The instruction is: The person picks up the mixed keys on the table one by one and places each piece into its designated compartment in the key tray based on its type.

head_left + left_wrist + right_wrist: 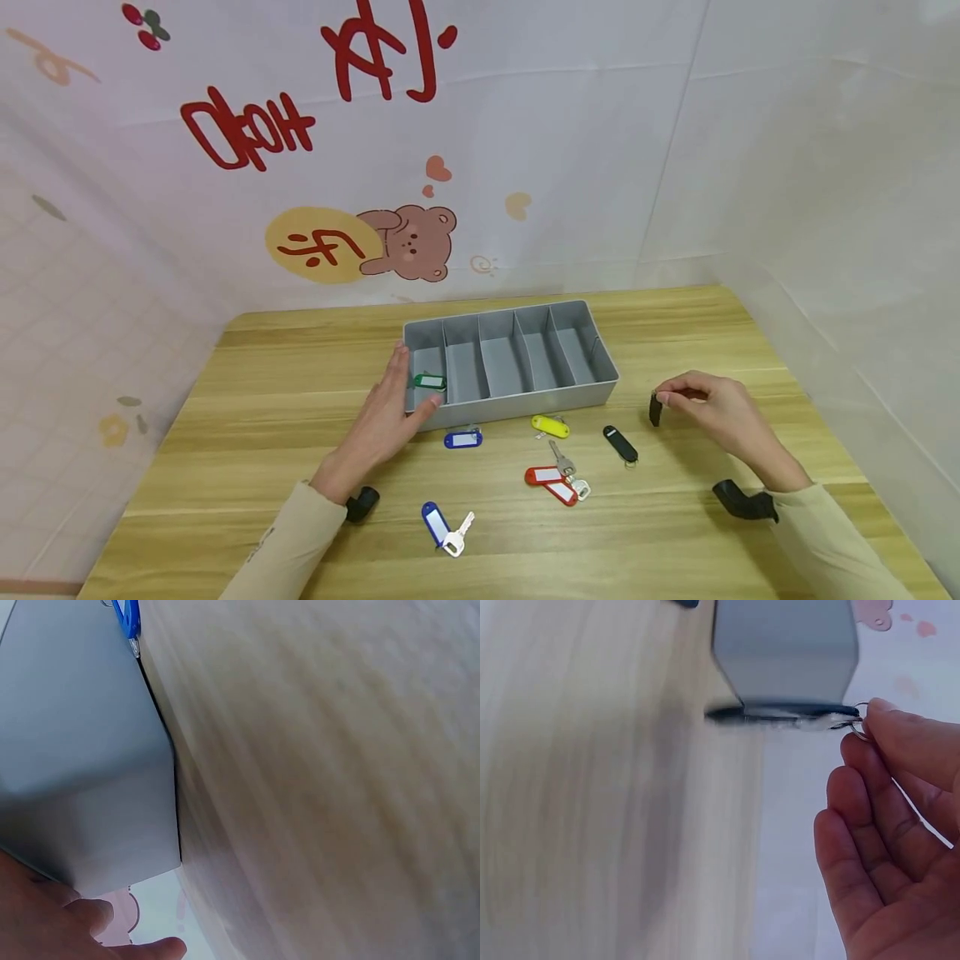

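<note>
My left hand [381, 421] rests at the left end of a grey compartment tray [525, 403], fingers straight along its side and thumb at the front rim. Inside the leftmost compartment lies a green key tag [431, 382]. To the right of the tray, my right hand [720, 412] pinches a black key tag [656, 410] by its metal ring between thumb and forefinger. That tag hangs down in the head view; the right wrist view catches its ring [861, 732] at the fingertips. A second black key tag [621, 444] lies on the table nearby.
In front of the tray lie a yellow tag [551, 427] and a blue tag [462, 439]. Nearer are two overlapping red tags [543, 476] with keys [563, 462], and another blue tag [435, 522] with a key [456, 542]. A printed white curtain [570, 167] hangs behind the table.
</note>
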The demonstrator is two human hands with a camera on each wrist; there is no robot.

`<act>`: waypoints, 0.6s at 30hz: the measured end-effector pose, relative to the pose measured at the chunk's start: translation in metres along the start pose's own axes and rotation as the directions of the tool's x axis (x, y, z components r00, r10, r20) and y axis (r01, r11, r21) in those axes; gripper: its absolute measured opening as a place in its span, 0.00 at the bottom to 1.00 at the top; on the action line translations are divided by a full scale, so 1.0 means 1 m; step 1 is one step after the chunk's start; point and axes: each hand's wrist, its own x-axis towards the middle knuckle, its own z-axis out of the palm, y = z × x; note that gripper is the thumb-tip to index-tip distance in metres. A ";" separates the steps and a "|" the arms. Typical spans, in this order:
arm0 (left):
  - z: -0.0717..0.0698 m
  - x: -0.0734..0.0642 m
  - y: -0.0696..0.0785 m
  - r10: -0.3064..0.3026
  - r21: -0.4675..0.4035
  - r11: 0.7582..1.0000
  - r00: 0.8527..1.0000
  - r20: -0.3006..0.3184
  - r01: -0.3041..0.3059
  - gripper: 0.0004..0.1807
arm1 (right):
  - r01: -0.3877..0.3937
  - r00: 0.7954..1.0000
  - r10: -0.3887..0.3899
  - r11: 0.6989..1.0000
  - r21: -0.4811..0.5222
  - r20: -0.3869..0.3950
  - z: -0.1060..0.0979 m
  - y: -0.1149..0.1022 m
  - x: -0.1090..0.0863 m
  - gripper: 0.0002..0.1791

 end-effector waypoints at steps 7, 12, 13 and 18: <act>0.000 0.001 -0.001 0.004 0.000 1.000 1.000 -0.001 -0.004 0.55 | 0.038 0.997 -0.038 0.999 0.008 -0.065 0.000 -0.017 -0.003 0.02; 0.000 0.001 -0.001 0.003 0.006 1.000 1.000 0.006 -0.003 0.55 | 0.095 0.990 -0.089 0.994 0.056 -0.108 0.000 -0.032 -0.003 0.03; 0.000 0.001 -0.001 0.002 0.010 1.000 1.000 0.006 -0.002 0.55 | 0.106 0.988 -0.098 0.992 0.065 -0.117 0.000 -0.035 -0.003 0.04; 0.000 0.001 0.000 0.003 0.044 0.999 1.000 0.000 -0.003 0.55 | 0.135 0.982 -0.118 0.985 0.108 -0.148 0.004 -0.050 -0.002 0.05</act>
